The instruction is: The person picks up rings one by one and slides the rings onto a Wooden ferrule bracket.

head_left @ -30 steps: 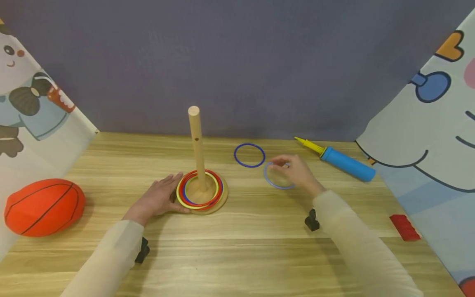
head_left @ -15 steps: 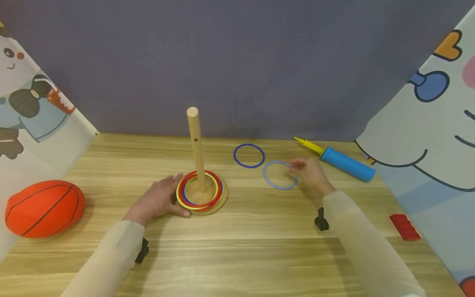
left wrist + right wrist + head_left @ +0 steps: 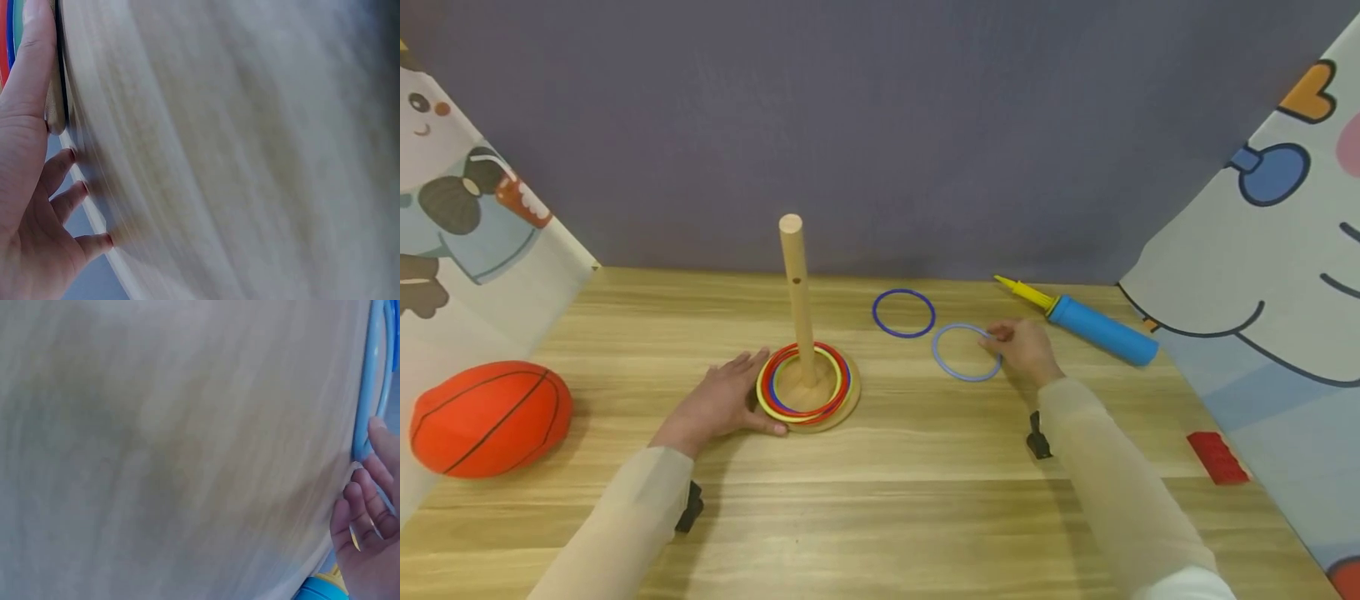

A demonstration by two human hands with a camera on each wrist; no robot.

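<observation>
A wooden ring-toss stand has an upright post (image 3: 799,292) and a round base (image 3: 852,407). Red, yellow and blue rings (image 3: 762,392) lie stacked around the post's foot. My left hand (image 3: 722,404) rests against the base's left side, thumb and fingers spread; in the left wrist view the thumb lies along its edge and other fingertips touch the table. To the right, a light blue ring (image 3: 934,347) lies on the table. My right hand (image 3: 1022,348) pinches its right edge with thumb and forefinger. A dark blue ring (image 3: 874,314) lies just behind it.
On the wood-grain table (image 3: 880,508), a blue and yellow hand pump (image 3: 1101,329) lies at back right. A red block (image 3: 1217,458) sits near the right edge and an orange basketball-patterned ball (image 3: 490,419) at left. A grey wall (image 3: 880,133) stands behind.
My right hand has shifted from over the light blue ring's upper middle to its right edge. That ring stays in place, and my left hand has remained at the base.
</observation>
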